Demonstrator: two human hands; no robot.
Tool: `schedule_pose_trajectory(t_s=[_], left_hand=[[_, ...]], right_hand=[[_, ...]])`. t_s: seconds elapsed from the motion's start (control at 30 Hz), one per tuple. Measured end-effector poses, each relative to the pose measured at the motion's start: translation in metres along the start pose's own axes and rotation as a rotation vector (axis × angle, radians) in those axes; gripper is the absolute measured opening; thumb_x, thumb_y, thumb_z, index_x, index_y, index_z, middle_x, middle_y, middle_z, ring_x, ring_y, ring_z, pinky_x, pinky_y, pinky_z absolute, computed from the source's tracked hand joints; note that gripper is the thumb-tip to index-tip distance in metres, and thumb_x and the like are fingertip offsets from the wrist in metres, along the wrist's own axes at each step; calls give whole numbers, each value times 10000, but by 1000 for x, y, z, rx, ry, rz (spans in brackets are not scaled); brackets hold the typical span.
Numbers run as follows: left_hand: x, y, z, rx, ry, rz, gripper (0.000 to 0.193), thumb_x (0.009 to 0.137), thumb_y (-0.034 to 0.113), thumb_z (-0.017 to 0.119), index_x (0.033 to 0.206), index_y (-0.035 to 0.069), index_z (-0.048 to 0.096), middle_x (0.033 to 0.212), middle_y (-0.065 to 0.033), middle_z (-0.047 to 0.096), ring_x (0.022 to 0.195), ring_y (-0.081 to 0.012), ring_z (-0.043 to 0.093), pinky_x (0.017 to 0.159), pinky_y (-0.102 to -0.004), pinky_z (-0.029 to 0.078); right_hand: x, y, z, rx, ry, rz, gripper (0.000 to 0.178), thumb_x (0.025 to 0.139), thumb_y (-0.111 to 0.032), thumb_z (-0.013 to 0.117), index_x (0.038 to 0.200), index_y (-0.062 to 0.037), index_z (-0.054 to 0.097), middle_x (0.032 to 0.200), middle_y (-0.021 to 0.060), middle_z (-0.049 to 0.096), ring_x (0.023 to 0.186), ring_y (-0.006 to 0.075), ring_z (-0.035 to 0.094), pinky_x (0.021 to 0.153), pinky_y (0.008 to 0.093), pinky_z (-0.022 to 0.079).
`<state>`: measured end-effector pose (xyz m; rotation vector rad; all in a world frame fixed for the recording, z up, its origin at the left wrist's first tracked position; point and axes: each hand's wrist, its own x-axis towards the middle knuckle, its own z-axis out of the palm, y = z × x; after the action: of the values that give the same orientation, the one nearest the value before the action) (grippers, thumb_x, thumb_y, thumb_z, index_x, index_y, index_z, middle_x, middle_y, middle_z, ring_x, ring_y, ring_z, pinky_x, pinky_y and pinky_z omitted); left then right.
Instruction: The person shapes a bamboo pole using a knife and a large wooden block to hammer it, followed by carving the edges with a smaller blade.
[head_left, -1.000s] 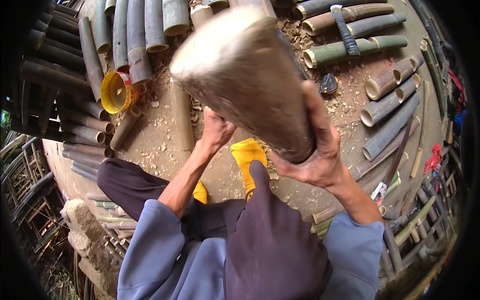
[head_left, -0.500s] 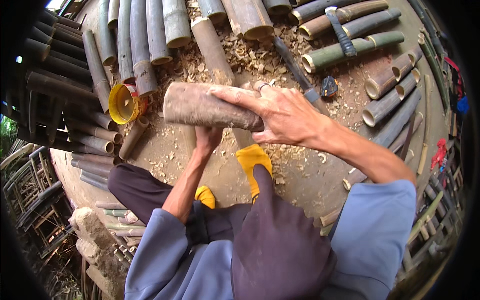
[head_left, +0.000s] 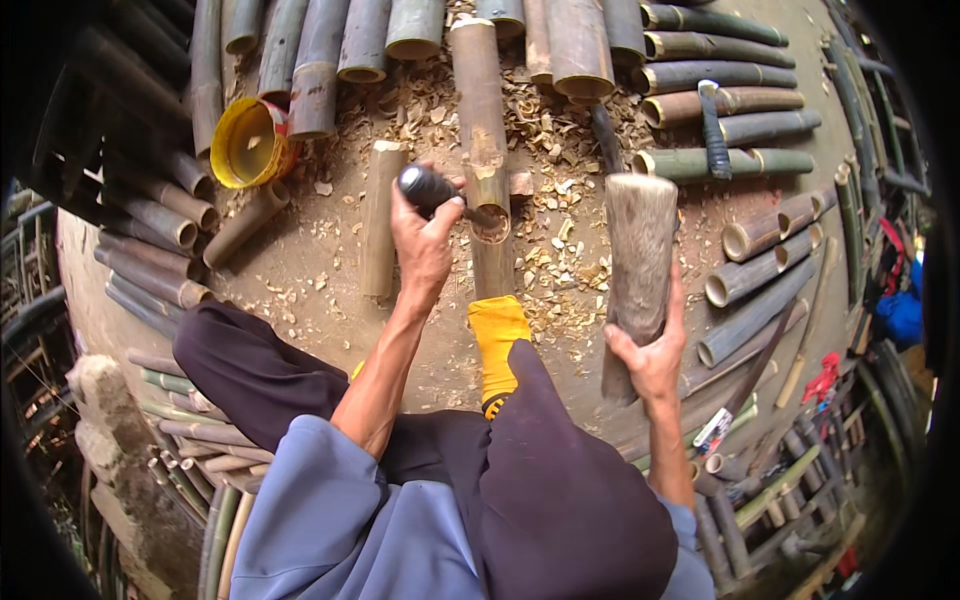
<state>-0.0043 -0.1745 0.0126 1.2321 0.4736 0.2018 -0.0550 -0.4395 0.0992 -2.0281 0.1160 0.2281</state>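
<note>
My left hand (head_left: 422, 245) is closed around the black rounded handle of a chisel (head_left: 428, 188). Its blade slants down into a notch cut in a brown bamboo tube (head_left: 478, 95), which lies pointing away from me. My foot in a yellow sock (head_left: 498, 335) rests on the tube's near end. Off to the right, my right hand (head_left: 655, 360) grips a thick round wooden mallet (head_left: 641, 250) by its narrower lower end, the broad end pointing away. The mallet is apart from the chisel.
Bamboo tubes (head_left: 415, 25) lie in rows at the back and along both sides. A yellow tub (head_left: 245, 150) stands at the left, near a short bamboo piece (head_left: 383, 220). Wood chips (head_left: 565, 235) litter the ground. A dark-wrapped tool (head_left: 715, 130) lies across tubes at the right.
The mallet has swung from lying sideways over the bamboo to the right, its broad end now pointing away. The chisel and notch, hidden before, now show. The whole view has shifted somewhat.
</note>
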Motion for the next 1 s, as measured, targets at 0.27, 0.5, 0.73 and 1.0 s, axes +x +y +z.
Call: schedule_pose_trajectory(t_s=[0.27, 0.5, 0.73, 1.0], left_hand=[[-11, -6, -10, -301, 321, 16, 337, 797, -45, 673, 963, 79, 406, 986, -133, 606, 893, -233, 666, 659, -322, 605], [-13, -12, 0, -140, 111, -36, 294, 825, 50, 621, 1092, 11, 505, 992, -95, 614, 909, -178, 638, 760, -273, 551], [-19, -4, 16, 6, 28, 66, 240, 813, 17, 636, 1028, 10, 529, 912, -78, 631, 894, -146, 634, 769, -249, 525], [-24, -38, -3, 676, 28, 590, 404, 797, 63, 698, 1162, 19, 532, 1121, -107, 593, 937, -204, 618, 834, -339, 491]], right_hand=[[-31, -5, 15, -123, -54, 169, 1011, 615, -114, 764, 1470, -57, 227, 1393, 200, 423, 1232, 271, 464, 1038, 364, 362], [-9, -26, 18, -282, -118, 5, 988, 620, -101, 759, 1467, -85, 250, 1356, 200, 474, 1169, 273, 538, 978, 359, 430], [37, -55, 13, -276, -216, -300, 950, 619, -87, 754, 1448, -71, 290, 1349, 202, 482, 1160, 309, 556, 954, 359, 458], [103, -121, 27, -597, -350, -1006, 848, 639, -42, 722, 1403, -134, 365, 1198, 191, 524, 971, 293, 601, 848, 378, 494]])
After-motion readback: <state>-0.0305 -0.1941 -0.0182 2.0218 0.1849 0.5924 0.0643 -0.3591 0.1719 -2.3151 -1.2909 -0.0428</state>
